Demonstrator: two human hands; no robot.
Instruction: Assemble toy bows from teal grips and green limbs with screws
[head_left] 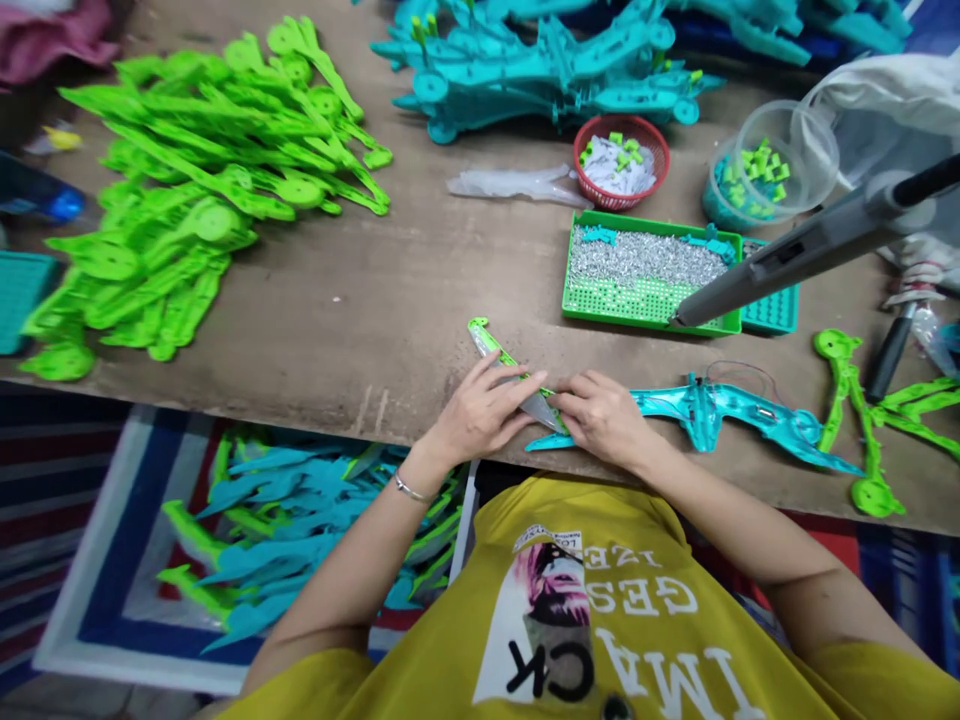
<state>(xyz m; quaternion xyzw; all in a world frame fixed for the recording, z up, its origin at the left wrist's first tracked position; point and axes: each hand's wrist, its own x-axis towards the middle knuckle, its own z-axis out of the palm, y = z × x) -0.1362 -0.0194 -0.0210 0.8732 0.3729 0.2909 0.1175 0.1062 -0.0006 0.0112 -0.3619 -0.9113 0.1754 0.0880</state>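
Near the table's front edge, my left hand (486, 408) is closed on a slim lime-green plastic part (504, 352) with a grey, film-like piece along it. My right hand (606, 412) has its fingers pinched together at the lower end of that part, where the fingertips are partly hidden. A long teal plastic shell (739, 402) lies beneath and to the right of my right hand, with thin wires and a small dark component on it. Its left tip pokes out below my fingers.
Lime-green parts (217, 190) are heaped at left, teal shells (540, 75) at the back. A green tray (577, 300) holds small metal pieces, probably screws. Over it hangs a grey electric screwdriver (810, 245). Nearby are a red basket (589, 185) and clear tub (720, 215). Below sits a crate (135, 540).
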